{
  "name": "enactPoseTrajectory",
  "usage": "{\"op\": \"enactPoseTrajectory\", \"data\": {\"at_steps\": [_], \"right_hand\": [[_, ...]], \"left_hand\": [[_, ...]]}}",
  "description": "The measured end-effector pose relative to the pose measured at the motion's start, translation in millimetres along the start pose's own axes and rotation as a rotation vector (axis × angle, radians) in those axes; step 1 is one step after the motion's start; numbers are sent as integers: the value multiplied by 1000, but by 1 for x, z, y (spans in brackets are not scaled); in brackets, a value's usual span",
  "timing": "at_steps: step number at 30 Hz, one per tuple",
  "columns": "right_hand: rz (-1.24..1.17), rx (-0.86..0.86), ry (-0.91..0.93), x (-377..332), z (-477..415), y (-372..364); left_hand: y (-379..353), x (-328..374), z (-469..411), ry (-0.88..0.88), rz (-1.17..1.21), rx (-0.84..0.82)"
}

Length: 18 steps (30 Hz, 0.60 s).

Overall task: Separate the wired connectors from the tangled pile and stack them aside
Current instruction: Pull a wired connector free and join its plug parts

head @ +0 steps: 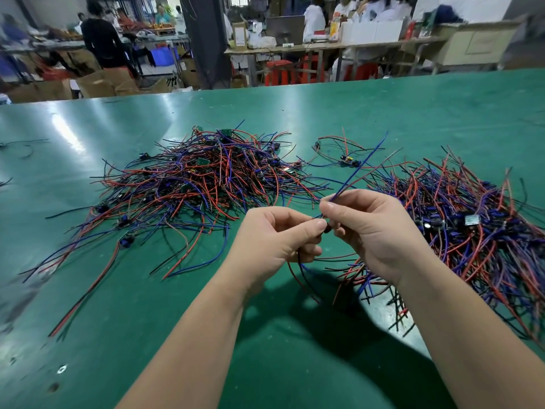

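A tangled pile (206,178) of red, blue and black wired connectors lies at the centre of the green table (88,128). A second heap (460,219) of the same wired connectors lies at the right. Both my hands are raised in front of me, between the two. My left hand (274,240) pinches a small dark connector (324,227) whose red and black wires hang below. My right hand (374,228) pinches the blue wire (359,166) of that piece, which sticks up and to the right. The connector itself is mostly hidden by my fingers.
A couple of loose wired connectors (348,162) lie beyond my hands. Stray wires (23,146) lie at the far left edge. Past the table stand workbenches, cardboard boxes (100,84), red stools (280,72) and several people.
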State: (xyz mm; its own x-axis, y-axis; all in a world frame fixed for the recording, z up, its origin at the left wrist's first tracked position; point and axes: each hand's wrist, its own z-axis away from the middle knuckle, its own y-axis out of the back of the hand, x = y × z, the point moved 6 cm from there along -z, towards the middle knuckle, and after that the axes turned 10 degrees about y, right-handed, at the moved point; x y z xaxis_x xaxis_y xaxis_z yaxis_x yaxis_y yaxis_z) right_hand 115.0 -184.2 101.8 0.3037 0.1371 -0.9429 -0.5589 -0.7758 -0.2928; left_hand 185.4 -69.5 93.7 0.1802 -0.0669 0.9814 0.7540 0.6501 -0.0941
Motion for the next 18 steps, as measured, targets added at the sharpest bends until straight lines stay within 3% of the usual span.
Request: {"op": "enactPoseTrajectory", "data": {"at_steps": [8, 14, 18], "right_hand": [[-207, 330, 63, -24, -12, 45], [-352, 415, -14, -17, -16, 54], [-423, 413, -60, -17, -21, 67]], "left_hand": [[-16, -8, 13, 160, -165, -370], [-23, -12, 22, 222, -58, -593], [-27, -4, 22, 122, 90, -655]]}}
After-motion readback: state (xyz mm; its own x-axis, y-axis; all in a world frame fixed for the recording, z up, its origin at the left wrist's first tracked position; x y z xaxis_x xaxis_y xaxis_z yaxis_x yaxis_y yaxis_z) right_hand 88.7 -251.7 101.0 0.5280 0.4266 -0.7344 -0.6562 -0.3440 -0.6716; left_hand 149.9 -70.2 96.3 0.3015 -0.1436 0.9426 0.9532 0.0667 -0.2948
